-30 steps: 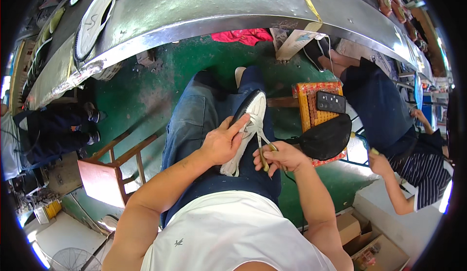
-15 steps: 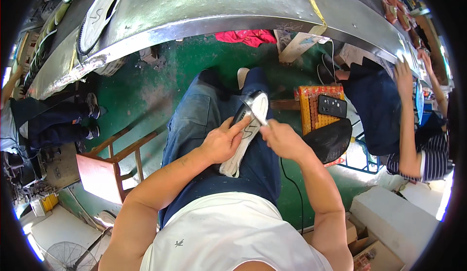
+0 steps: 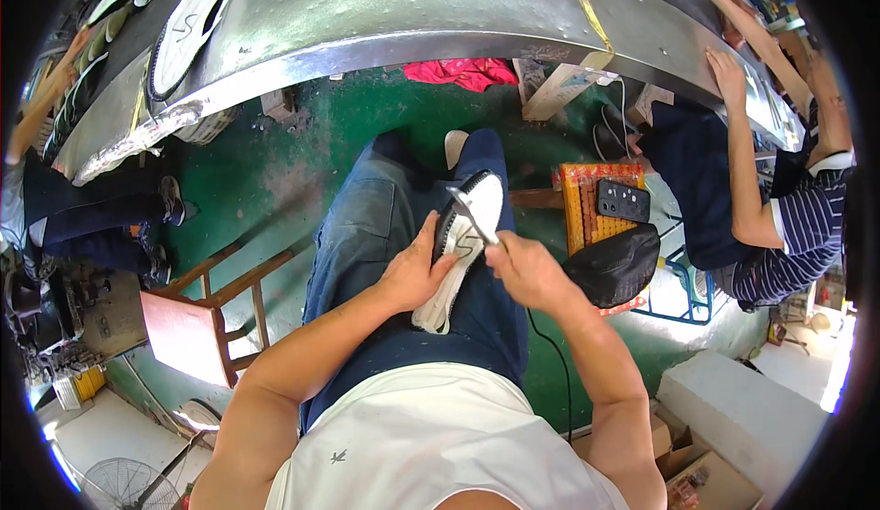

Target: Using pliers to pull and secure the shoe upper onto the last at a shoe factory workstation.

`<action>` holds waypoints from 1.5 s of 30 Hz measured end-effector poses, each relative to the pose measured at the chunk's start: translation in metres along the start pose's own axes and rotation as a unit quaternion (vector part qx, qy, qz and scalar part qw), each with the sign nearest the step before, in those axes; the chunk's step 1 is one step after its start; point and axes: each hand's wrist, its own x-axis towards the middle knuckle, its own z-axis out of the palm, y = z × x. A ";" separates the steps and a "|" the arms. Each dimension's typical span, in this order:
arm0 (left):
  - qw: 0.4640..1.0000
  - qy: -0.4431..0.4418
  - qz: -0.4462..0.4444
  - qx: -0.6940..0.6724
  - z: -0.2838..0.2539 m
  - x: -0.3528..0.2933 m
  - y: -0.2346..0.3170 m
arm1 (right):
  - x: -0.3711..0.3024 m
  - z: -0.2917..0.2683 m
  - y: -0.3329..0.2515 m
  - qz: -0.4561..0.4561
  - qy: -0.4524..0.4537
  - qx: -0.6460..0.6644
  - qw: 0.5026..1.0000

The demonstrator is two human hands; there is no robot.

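Observation:
A shoe (image 3: pixel 451 281) with a pale sole face and a dark stitched edge lies along my lap, a curved black line marked on it. My left hand (image 3: pixel 414 270) clasps its left side, thumb over the pale face and fingers along the dark edge. In my right hand (image 3: pixel 530 272) is a metal hammer (image 3: pixel 474 213), its grip hidden in my closed fingers. The hammer's head is over the upper part of the shoe; whether it touches, I cannot tell.
Ahead runs a metal-edged bench (image 3: pixel 385 38) bearing a similar shoe (image 3: pixel 188 38). A wooden stool (image 3: pixel 188 336) stands left. On the right, a phone (image 3: pixel 623 200) and black bag (image 3: pixel 616 267) lie on a beaded seat (image 3: pixel 587 217). A co-worker in a striped shirt (image 3: pixel 807 226) sits beyond.
The hammer, blurred before, is now clearer and tilted across the shoe. My left fingers have drawn back from the shoe's face to its edge. The right co-worker's arms have shifted along the bench.

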 end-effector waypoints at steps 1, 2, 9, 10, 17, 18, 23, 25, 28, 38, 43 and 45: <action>1.000 -0.012 0.002 -0.009 -0.001 0.002 0.001 | -0.006 0.010 -0.003 -0.038 0.018 -0.031 0.999; 0.999 -0.026 0.004 -0.019 -0.003 0.003 0.002 | -0.014 0.018 -0.003 -0.076 0.037 -0.062 0.995; 0.918 -0.154 -0.093 -0.354 -0.023 0.023 -0.011 | -0.067 0.008 0.000 0.049 -0.115 0.057 0.991; 0.917 -0.156 -0.095 -0.355 -0.023 0.025 -0.011 | -0.069 0.012 -0.002 0.051 -0.115 0.059 0.990; 0.925 -0.124 -0.120 -0.339 -0.015 0.012 -0.001 | -0.073 0.037 -0.018 -0.105 -0.032 -0.208 0.972; 0.925 -0.123 -0.120 -0.340 -0.015 0.010 0.002 | -0.075 0.041 -0.012 -0.113 -0.026 -0.211 0.971; 0.928 -0.120 -0.119 -0.332 -0.009 0.010 -0.005 | -0.075 0.050 -0.010 -0.127 -0.013 -0.197 0.972; 0.914 -0.130 -0.126 -0.363 -0.013 0.012 -0.008 | -0.068 0.050 -0.015 -0.141 0.023 -0.221 0.965; 0.896 -0.137 -0.136 -0.400 -0.017 0.011 -0.011 | -0.055 0.059 0.006 -0.189 0.041 -0.196 0.961; 0.936 -0.225 -0.009 -0.269 0.003 -0.047 -0.047 | -0.086 0.047 0.022 -0.062 -0.051 -0.115 0.990; 0.981 -0.095 0.059 -0.158 0.028 -0.050 -0.040 | -0.085 0.023 0.002 0.014 -0.076 0.055 0.996; 0.987 -0.077 0.067 -0.127 0.025 -0.047 -0.032 | -0.075 0.041 -0.010 -0.003 0.024 0.067 0.997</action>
